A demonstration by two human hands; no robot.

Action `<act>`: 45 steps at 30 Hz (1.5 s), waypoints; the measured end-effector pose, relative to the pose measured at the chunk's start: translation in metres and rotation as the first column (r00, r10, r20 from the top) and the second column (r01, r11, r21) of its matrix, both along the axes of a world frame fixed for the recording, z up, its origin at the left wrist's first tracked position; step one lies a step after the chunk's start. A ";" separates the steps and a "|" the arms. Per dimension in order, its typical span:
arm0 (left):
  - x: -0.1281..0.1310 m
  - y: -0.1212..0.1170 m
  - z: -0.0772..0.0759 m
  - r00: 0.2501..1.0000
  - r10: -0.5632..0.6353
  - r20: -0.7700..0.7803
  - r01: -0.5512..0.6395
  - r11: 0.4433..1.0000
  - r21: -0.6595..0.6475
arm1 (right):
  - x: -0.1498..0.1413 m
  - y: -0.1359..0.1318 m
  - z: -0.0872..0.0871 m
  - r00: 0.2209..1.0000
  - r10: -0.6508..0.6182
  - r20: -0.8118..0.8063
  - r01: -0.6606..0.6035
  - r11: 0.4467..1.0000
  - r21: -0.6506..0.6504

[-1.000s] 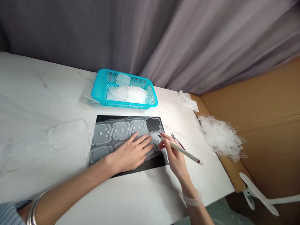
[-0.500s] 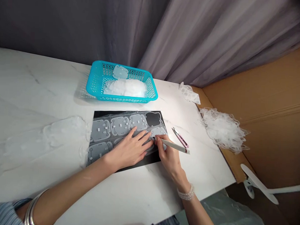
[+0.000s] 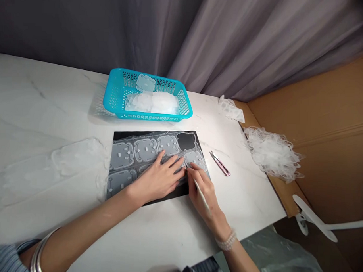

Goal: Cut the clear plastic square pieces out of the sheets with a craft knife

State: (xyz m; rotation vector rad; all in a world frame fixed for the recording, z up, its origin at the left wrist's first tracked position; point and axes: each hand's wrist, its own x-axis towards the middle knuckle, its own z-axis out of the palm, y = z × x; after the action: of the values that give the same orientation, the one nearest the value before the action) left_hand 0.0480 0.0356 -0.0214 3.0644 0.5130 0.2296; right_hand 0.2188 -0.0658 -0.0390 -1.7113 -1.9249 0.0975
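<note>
A translucent plastic sheet of moulded, rounded-square pieces [image 3: 146,149] lies over a black mat [image 3: 183,189]. At its upper right is a piece-shaped opening with black showing through. My left hand [image 3: 160,175] rests flat on the sheet, fingers spread, and presses it down. Close beside those fingertips, my right hand [image 3: 207,192] pinches a slim, pale pen-shaped tool [image 3: 202,196]. The tool's tip is at the lower left edge of the rightmost piece; fingers partly hide it. Pink-handled thread snips [image 3: 220,163] lie to the right of the mat.
Behind the mat stands a turquoise basket [image 3: 154,116] with a pile of translucent pieces [image 3: 153,102]. More clear plastic sheets [image 3: 49,169] lie at left. Tangled plastic offcuts [image 3: 273,153] heap on cardboard at right, near a perforated scrap [image 3: 231,108]. A grey curtain [image 3: 161,36] hangs behind.
My right hand has brought the tool's tip down to the left edge of the rightmost piece. The tool's rear end has swung toward me. My left hand keeps its place on the sheet.
</note>
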 end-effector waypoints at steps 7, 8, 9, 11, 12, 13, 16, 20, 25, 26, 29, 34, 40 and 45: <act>-0.001 0.001 -0.006 1.000 -0.010 0.004 0.010 1.000 -0.004 | 0.010 0.005 -0.008 0.993 0.041 0.111 -0.036 0.998 -0.052; -0.001 0.001 -0.007 1.000 -0.009 0.003 0.009 1.000 -0.010 | 0.009 0.005 -0.009 0.994 0.036 0.103 -0.030 0.998 -0.064; -0.002 0.001 -0.007 1.000 -0.006 0.003 0.006 1.000 -0.016 | 0.008 0.006 -0.009 0.995 0.041 0.091 -0.034 0.996 -0.077; -0.002 0.001 -0.006 1.000 -0.004 0.000 0.004 1.000 -0.023 | 0.004 0.009 -0.010 0.997 0.066 0.043 -0.062 0.994 -0.089; -0.002 0.000 -0.006 1.000 -0.002 -0.002 0.002 1.000 -0.025 | 0.003 0.012 -0.009 0.997 0.073 -0.008 -0.073 0.994 -0.087; -0.002 0.000 -0.006 1.000 0.003 -0.004 -0.003 1.000 -0.027 | 0.005 0.014 -0.008 0.994 0.058 -0.088 -0.065 0.995 -0.080; -0.002 0.000 -0.006 1.000 0.022 -0.010 -0.023 0.999 -0.038 | 0.032 0.014 0.002 0.871 -0.139 -0.472 0.120 0.990 -0.070; -0.002 0.000 -0.006 1.000 0.019 -0.001 -0.019 0.998 -0.059 | 0.118 -0.012 0.020 0.287 -0.397 -0.872 0.579 0.797 -0.172; -0.001 0.000 -0.009 0.999 0.023 0.035 -0.020 0.997 -0.069 | 0.190 -0.043 0.029 -0.040 -0.370 -0.928 0.553 0.766 -0.329; -0.001 -0.001 -0.009 0.999 0.026 0.043 -0.023 0.997 -0.070 | 0.195 -0.046 0.031 -0.039 -0.359 -0.933 0.570 0.759 -0.315; -0.002 -0.001 -0.010 0.997 0.041 0.064 -0.037 0.997 -0.073 | 0.213 -0.061 0.045 -0.033 -0.359 -0.933 0.715 0.643 -0.273; -0.005 0.002 -0.006 0.991 0.047 0.127 -0.022 0.981 -0.191 | 0.216 -0.093 0.080 0.040 -0.366 -0.930 0.835 0.523 -0.170; -0.004 0.005 0.024 0.849 0.430 0.306 0.065 0.491 -0.869 | 0.097 -0.033 0.085 -0.045 -0.293 -0.955 0.346 0.892 -0.290; -0.017 0.013 0.048 0.780 0.615 0.116 0.408 -0.360 -0.839 | 0.020 0.028 0.081 -0.181 -0.263 -0.948 -0.073 0.965 -0.254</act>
State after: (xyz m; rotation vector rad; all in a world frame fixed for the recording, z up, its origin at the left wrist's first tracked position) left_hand 0.0313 0.0488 0.0261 0.8669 0.5086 0.4404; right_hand 0.2384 -0.0378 0.0424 -1.0393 -0.4239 1.2878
